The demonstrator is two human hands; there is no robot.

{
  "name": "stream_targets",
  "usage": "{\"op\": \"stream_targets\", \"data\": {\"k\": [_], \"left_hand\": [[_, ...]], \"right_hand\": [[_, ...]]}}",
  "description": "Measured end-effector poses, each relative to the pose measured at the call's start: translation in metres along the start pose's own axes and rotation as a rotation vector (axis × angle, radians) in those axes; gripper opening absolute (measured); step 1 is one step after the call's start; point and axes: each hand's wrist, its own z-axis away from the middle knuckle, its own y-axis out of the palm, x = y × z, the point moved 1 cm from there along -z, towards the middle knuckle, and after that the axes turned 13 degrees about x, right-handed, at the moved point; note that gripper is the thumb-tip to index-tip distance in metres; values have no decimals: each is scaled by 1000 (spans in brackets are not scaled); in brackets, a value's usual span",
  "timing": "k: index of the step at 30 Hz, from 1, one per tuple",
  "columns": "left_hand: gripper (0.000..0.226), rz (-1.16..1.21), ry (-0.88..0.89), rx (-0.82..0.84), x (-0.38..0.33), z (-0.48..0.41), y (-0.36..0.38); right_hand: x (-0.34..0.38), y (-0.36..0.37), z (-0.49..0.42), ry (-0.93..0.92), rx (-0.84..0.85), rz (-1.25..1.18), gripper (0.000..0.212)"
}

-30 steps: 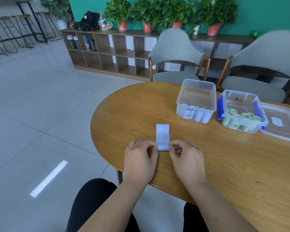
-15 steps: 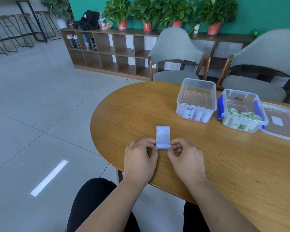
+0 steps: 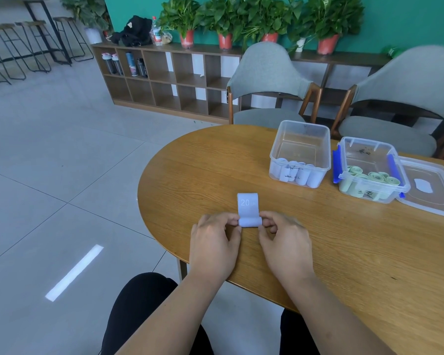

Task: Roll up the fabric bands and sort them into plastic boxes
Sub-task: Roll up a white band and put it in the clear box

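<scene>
Head view: white-roll box (image 3: 302,147) and green-roll box (image 3: 367,156) (lid (image 3: 431,198) beside) behind pinched band (image 3: 247,204).

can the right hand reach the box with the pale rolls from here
Probably yes: the box is lidless, only bare table lies between it and the right hand, which is pinching the band.

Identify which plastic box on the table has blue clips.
The box of green rolls, beside the lid, has blue clips; the box of pale rolls has none.
</scene>
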Motion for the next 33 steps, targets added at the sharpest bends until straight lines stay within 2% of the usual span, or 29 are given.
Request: {"op": "stream_targets", "data": {"k": [4, 11, 19, 23, 27, 33], "left_hand": [[21, 37, 4, -30, -1, 1, 0], [13, 13, 18, -26, 0, 1, 0], [18, 4, -9, 0, -1, 0, 0], [16, 22, 0, -22, -2, 1, -1], [11, 12, 5, -19, 0, 1, -1], [23, -5, 16, 11, -2, 0, -1]], "right_hand": [[2, -3, 1, 38, -12, -103, 19], [0, -1, 0, 15, -30, -37, 12], [-1, 0, 0, 10, -14, 4, 25], [3, -4, 1, 53, -16, -105, 21], [2, -4, 1, 46, -15, -95, 15], [-1, 1, -1, -1, -31, -7, 20]]}}
